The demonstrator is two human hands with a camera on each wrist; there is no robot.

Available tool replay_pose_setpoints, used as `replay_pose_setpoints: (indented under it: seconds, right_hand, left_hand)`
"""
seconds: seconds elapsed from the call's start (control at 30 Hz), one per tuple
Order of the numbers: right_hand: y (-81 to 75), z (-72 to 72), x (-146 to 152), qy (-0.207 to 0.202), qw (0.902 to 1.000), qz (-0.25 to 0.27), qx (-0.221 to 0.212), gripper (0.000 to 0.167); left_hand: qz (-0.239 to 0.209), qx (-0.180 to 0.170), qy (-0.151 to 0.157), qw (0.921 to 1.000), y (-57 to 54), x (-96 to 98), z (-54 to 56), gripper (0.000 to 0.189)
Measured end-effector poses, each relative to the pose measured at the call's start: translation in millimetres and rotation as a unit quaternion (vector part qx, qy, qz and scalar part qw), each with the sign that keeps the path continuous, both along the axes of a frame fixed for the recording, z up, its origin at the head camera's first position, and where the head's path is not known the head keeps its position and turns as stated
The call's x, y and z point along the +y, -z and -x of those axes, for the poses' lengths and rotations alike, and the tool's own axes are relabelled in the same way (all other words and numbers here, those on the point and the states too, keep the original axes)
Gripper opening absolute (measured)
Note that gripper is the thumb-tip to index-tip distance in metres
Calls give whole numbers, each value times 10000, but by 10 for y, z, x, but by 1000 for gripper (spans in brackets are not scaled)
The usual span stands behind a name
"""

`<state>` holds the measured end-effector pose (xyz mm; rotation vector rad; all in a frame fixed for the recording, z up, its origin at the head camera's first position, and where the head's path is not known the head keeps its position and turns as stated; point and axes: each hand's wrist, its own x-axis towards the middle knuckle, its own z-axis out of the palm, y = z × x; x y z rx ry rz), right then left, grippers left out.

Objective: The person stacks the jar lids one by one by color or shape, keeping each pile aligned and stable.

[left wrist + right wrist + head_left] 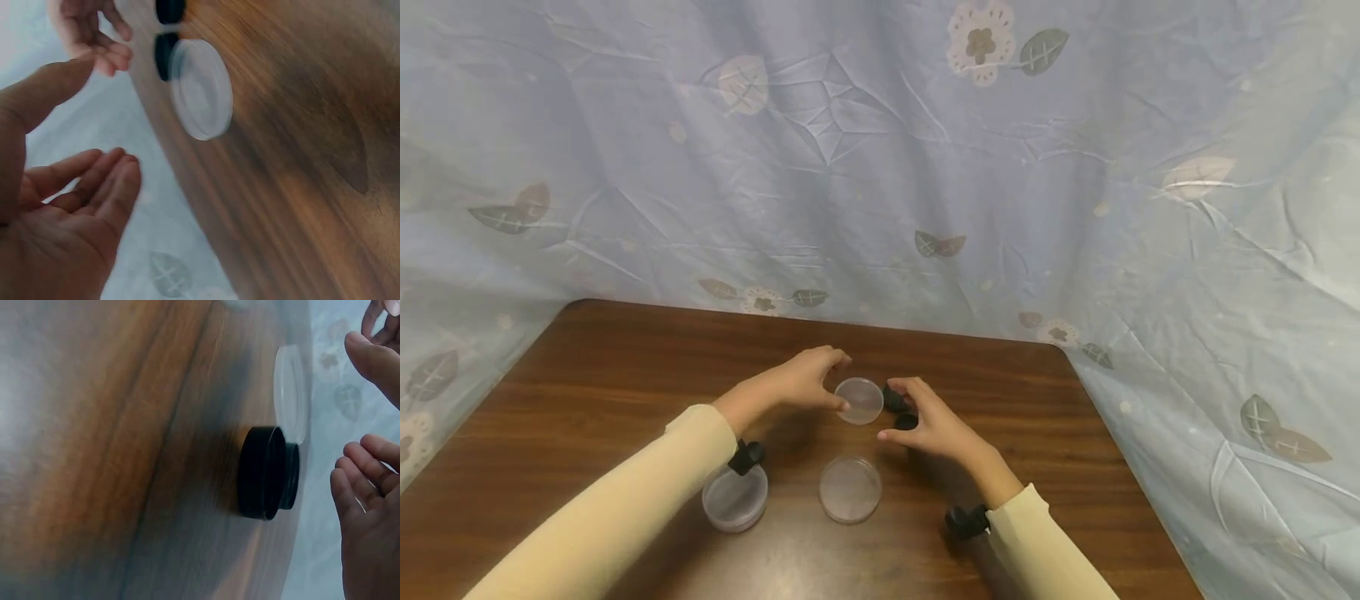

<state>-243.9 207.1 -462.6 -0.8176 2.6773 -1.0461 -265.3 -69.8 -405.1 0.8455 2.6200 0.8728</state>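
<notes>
My left hand [808, 379] hovers just left of a clear round shallow dish [859, 401], thumb and fingers spread apart. In the left wrist view a gap shows between that hand [75, 212] and the dish [203, 90]. To the dish's right, two black round cap-like pieces [259, 474] stand close together on the table. Over them is my right hand [928, 421], its thumb and fingers parted and holding nothing. The right wrist view shows this hand [372, 506] apart from the black pieces. From the head, the right hand partly hides them.
Nearer me on the brown wooden table [625, 375] lies a second clear round dish [850, 490]. Another clear round container [735, 500] sits under my left forearm, partly covered by the wrist camera. A patterned pale curtain [850, 167] hangs along the table's far edge and right side.
</notes>
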Motion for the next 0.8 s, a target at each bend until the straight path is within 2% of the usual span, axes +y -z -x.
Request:
replay_pose_setpoints:
  seconds: [0.13, 0.3, 0.43, 0.67, 0.8]
  right_hand:
    - [54, 126, -29, 163, 9997, -117, -123, 89]
    - [92, 250, -91, 324, 9985, -312, -324, 94]
    - [105, 332, -141, 301, 9972, -597, -330, 95]
    - [109, 451, -235, 99, 9948, -1014, 25, 93]
    - [124, 503, -280, -61, 9927, -1201, 28, 90]
  left_hand:
    - [-22, -109, -94, 9999, 135, 64, 160, 77]
    - [219, -538, -301, 9979, 288, 112, 280, 85]
    - [423, -834, -475, 9945, 379, 143, 295, 88]
    - [621, -749, -535, 9938, 444, 206, 276, 82]
    - [725, -643, -515, 9940, 462, 245, 286, 75]
